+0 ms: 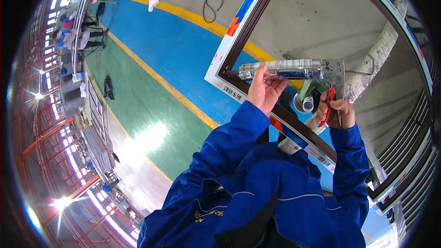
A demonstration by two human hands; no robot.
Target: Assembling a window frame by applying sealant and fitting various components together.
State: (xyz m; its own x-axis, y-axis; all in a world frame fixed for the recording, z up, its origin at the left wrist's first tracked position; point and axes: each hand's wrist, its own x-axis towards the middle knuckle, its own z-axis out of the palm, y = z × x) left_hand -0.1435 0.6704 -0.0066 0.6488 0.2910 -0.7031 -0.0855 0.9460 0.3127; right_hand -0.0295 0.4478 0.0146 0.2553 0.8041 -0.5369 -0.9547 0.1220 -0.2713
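Observation:
A caulking gun [331,74] with a silver barrel and red trigger lies level across the near corner of a dark brown window frame [248,31]. Its pale, printed sealant cartridge [294,64] points left, the nozzle end at the frame's inner corner. My left hand [267,90] is closed around the front of the barrel, thumb on top. My right hand [337,110] grips the handle, fingers at the red trigger. White, blue and orange protective film covers the frame's outer faces. Below the gun, a white bucket [303,105] holds another tube.
A thick, pale, wrapped support beam [374,64] runs under the frame. More dark profiles [404,133] are stacked at the right. Far left, two people [76,36] are beside a rack of metal profiles. A black cable [213,2] lies on the grey floor.

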